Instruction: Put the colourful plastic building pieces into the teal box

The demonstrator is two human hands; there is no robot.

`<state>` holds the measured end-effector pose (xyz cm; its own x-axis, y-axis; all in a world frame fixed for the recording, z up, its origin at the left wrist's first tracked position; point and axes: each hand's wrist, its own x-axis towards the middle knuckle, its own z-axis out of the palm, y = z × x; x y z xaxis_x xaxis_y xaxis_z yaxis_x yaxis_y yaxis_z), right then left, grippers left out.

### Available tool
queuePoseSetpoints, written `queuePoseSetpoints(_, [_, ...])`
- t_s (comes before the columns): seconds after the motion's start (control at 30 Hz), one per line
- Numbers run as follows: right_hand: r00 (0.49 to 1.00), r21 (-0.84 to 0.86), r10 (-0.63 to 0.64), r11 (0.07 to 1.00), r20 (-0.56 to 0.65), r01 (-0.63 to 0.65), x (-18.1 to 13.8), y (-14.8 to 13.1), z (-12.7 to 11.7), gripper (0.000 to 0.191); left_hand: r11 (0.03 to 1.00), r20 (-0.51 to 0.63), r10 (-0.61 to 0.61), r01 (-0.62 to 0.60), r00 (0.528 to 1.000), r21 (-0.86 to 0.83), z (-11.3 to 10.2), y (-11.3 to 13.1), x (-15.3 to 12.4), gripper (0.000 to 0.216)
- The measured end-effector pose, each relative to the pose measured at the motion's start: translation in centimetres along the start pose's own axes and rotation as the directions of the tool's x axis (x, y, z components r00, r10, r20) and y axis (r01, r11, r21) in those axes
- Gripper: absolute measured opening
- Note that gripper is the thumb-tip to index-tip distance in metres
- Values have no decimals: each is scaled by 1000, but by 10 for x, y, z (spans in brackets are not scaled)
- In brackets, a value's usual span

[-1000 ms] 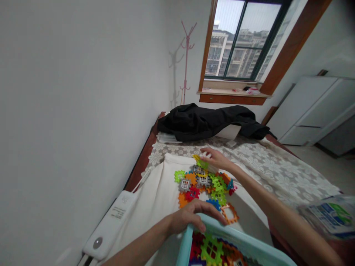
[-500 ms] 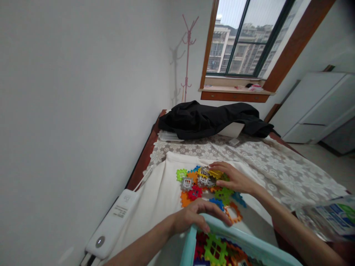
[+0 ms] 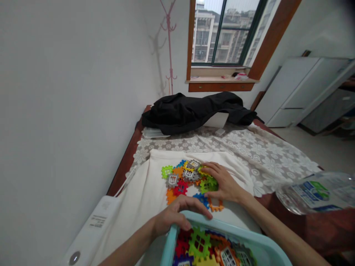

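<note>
A heap of colourful interlocking plastic tiles [image 3: 185, 179] lies on a white cloth [image 3: 149, 199] over the table. My right hand [image 3: 223, 183] rests on the right side of the heap, fingers curled over green and yellow tiles. My left hand [image 3: 177, 217] grips the far rim of a light blue plastic bin [image 3: 266, 251] at the bottom of the view. More tiles [image 3: 205, 249] fill the bin. An orange frame tile [image 3: 215, 205] lies between the bin and the heap.
A white lace tablecloth [image 3: 266, 159] covers the table's right side. A black jacket [image 3: 194, 112] lies at the far end. A white device [image 3: 88, 229] sits at the left edge. A plastic bottle [image 3: 316, 192] juts in at right. A white cabinet [image 3: 305, 88] stands beyond.
My right hand has drawn back from the far side of the heap toward me, sweeping tiles with it. The left hand stays on the bin rim. The view has tilted down.
</note>
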<state>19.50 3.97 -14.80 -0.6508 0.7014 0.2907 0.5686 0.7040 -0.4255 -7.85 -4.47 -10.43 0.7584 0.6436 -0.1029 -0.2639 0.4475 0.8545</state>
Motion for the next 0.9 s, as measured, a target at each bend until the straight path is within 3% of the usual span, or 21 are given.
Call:
queuePoseSetpoints(0.07, [999,-11,8,1000,45,-7,-2,-1,-2,99,999,-19,-13,12,1000,-41,-1,-3,0,56])
queuePoseSetpoints(0.1, [999,-8,19,1000,50,-19,-3,-1,-2,98,998,-35,-9,7,999,-59,-2,-5,0,57])
queuePoseSetpoints(0.27, [998,84,38,996,-42,-34,-5,3,4,53,986,-111,44,-61,993,-156,-5,-16,1,59])
queuePoseSetpoints(0.4, [993,145,46,989,-107,-30,-5,5,8,36,973,-173,69,-104,982,-205,-3,-13,-1,54])
queuePoseSetpoints(0.53, [968,266,132,961,-212,-72,-6,5,8,25,974,-131,73,-99,989,-204,-4,-9,-1,50])
queuePoseSetpoints(0.67, [917,406,271,903,-291,-138,-6,8,6,22,981,-122,74,-94,990,-168,-8,-9,2,52])
queuePoseSetpoints(0.77, [852,515,389,840,-352,-171,-5,15,5,24,990,-125,62,-77,990,-120,-9,-8,3,52])
queuePoseSetpoints(0.9, [755,706,547,690,-363,-160,-4,24,3,30,991,-132,67,-81,989,-108,-6,-4,3,51])
